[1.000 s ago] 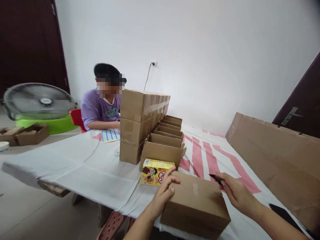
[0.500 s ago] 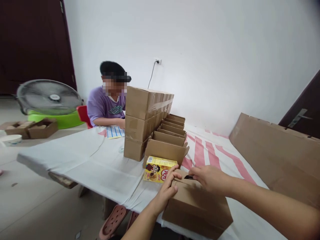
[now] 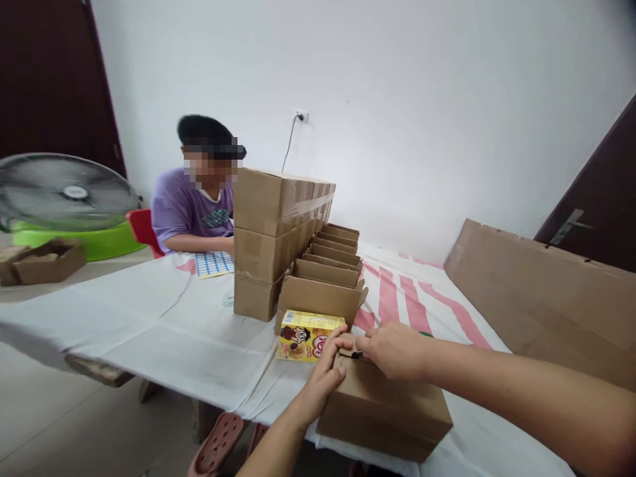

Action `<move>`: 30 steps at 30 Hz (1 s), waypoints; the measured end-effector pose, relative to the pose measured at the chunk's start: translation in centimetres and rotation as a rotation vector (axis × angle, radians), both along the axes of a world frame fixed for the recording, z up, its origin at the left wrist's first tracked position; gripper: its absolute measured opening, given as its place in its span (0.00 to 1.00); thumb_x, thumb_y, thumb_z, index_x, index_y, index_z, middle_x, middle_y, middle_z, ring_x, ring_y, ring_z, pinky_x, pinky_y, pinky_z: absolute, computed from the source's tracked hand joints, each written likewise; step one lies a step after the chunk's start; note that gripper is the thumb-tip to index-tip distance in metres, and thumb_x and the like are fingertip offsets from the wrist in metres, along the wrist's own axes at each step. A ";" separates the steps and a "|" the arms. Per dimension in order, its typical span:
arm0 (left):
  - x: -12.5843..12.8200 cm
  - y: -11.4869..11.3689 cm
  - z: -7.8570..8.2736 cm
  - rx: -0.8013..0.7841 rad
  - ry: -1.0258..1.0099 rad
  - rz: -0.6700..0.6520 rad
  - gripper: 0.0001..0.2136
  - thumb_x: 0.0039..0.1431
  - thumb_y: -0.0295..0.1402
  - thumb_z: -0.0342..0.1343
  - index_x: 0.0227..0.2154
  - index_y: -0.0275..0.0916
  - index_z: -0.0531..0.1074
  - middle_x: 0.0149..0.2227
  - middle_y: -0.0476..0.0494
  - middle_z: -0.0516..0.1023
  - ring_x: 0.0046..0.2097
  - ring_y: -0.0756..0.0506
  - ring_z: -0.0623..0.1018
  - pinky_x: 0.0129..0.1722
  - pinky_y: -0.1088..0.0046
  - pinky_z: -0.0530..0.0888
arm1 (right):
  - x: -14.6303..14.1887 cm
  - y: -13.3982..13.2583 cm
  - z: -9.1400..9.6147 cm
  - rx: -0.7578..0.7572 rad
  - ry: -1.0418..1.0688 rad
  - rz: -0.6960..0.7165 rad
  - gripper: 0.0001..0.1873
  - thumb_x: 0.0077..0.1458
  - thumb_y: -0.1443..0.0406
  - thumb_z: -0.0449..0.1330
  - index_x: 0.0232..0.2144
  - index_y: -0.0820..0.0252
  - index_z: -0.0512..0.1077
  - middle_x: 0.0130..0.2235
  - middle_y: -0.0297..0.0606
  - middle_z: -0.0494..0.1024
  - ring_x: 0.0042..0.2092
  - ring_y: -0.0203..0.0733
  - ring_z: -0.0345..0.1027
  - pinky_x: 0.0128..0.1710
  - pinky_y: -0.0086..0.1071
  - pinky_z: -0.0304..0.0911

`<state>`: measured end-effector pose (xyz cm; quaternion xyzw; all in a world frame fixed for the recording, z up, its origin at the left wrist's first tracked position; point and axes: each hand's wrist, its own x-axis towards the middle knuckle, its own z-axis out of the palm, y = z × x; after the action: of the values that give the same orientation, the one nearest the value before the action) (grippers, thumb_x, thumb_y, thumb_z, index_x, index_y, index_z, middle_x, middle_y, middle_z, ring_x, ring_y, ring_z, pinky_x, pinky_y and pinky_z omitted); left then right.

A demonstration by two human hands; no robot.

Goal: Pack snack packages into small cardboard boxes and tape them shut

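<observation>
A brown cardboard box (image 3: 387,407) sits tilted in view at the table's near edge. My left hand (image 3: 325,371) holds its left end, with the fingertips curled over the top edge and the thumb on the top face. My right hand (image 3: 392,351) is closed at the far edge of the top, its fingers pinching the flap beside a dark slot (image 3: 352,355); the fingertips are partly hidden. Touching or just behind my left fingers lies a yellow snack carton (image 3: 303,334) with a cartoon figure. A green bit of something (image 3: 425,334) shows behind my right wrist.
Taped boxes (image 3: 258,252) are stacked three high. Beside them runs a row of open boxes (image 3: 322,291). Across the table sits a person in purple (image 3: 173,205) near a blue-marked sheet (image 3: 213,264). A large cardboard sheet (image 3: 536,298) stands at right; a fan (image 3: 69,192) is at left.
My right hand has moved left along the box's top, closer to my left hand, and covers more of the dark slot. The whole view has shifted slightly to the right.
</observation>
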<state>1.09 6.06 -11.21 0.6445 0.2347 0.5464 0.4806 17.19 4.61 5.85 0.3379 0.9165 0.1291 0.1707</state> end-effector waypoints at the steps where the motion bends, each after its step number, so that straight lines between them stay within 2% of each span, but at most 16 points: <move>1: 0.0 0.0 0.1 0.003 0.009 0.001 0.23 0.54 0.51 0.53 0.46 0.41 0.67 0.67 0.36 0.50 0.68 0.31 0.48 0.64 0.52 0.48 | 0.2 -0.2 0.2 -0.008 -0.028 -0.018 0.19 0.55 0.71 0.53 0.49 0.58 0.69 0.34 0.41 0.81 0.31 0.45 0.75 0.24 0.31 0.51; 4: -0.2 -0.3 0.4 -0.008 0.029 -0.005 0.21 0.55 0.49 0.52 0.46 0.41 0.67 0.67 0.37 0.50 0.68 0.31 0.49 0.64 0.51 0.49 | 1.3 -0.6 0.6 -0.047 -0.099 -0.068 0.12 0.54 0.72 0.54 0.40 0.60 0.73 0.34 0.43 0.81 0.31 0.45 0.75 0.23 0.31 0.49; 6: -0.2 -0.6 0.6 -0.026 0.035 -0.010 0.20 0.55 0.49 0.52 0.46 0.42 0.66 0.68 0.37 0.48 0.68 0.31 0.50 0.63 0.51 0.49 | 2.3 -0.9 0.8 -0.075 -0.099 -0.096 0.10 0.55 0.71 0.54 0.38 0.60 0.72 0.35 0.43 0.80 0.31 0.46 0.75 0.22 0.31 0.48; 14: 0.0 -0.4 0.3 -0.024 0.012 -0.007 0.18 0.54 0.46 0.51 0.45 0.43 0.66 0.68 0.39 0.47 0.68 0.31 0.48 0.63 0.52 0.48 | 7.6 -2.4 1.0 -0.136 0.042 -0.254 0.11 0.61 0.67 0.49 0.34 0.58 0.72 0.32 0.42 0.78 0.31 0.45 0.72 0.24 0.32 0.47; 17: -0.1 -0.5 0.3 -0.037 0.010 -0.006 0.18 0.55 0.45 0.51 0.46 0.43 0.66 0.68 0.39 0.47 0.68 0.32 0.48 0.64 0.52 0.47 | 10.0 -3.1 1.0 -0.174 0.177 -0.341 0.12 0.62 0.66 0.48 0.34 0.56 0.71 0.33 0.41 0.78 0.33 0.45 0.72 0.26 0.32 0.51; 20: -0.2 -0.6 0.3 -0.050 0.021 -0.008 0.18 0.55 0.45 0.51 0.47 0.43 0.66 0.68 0.39 0.47 0.68 0.32 0.47 0.64 0.51 0.47 | 12.6 -3.3 0.2 -0.172 0.433 -0.447 0.13 0.64 0.63 0.46 0.38 0.54 0.70 0.37 0.39 0.78 0.36 0.44 0.71 0.32 0.33 0.58; 22: -0.2 -0.6 0.3 -0.050 0.024 -0.008 0.18 0.55 0.45 0.51 0.46 0.43 0.66 0.69 0.39 0.47 0.68 0.32 0.47 0.64 0.50 0.47 | 14.6 -3.3 -1.3 -0.145 0.585 -0.554 0.14 0.65 0.61 0.43 0.39 0.54 0.68 0.37 0.38 0.78 0.36 0.43 0.70 0.34 0.34 0.60; 25: -0.2 -0.5 0.1 -0.044 0.026 -0.001 0.18 0.55 0.46 0.51 0.46 0.43 0.66 0.69 0.39 0.47 0.68 0.31 0.47 0.64 0.50 0.47 | 17.6 -3.2 -5.2 -0.111 0.656 -0.674 0.14 0.65 0.61 0.42 0.38 0.54 0.67 0.35 0.38 0.77 0.35 0.43 0.70 0.33 0.34 0.61; 30: -0.1 -0.3 -0.1 -0.035 0.030 0.020 0.19 0.55 0.47 0.51 0.45 0.43 0.66 0.68 0.38 0.47 0.68 0.32 0.49 0.64 0.52 0.48 | 21.0 -3.5 -12.7 -0.144 0.562 -0.642 0.13 0.62 0.64 0.45 0.40 0.55 0.69 0.41 0.42 0.76 0.41 0.47 0.71 0.39 0.37 0.63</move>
<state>1.04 5.81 -11.27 0.6418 0.2577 0.5373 0.4826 38.17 1.08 -6.87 0.6149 0.7826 -0.0919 -0.0308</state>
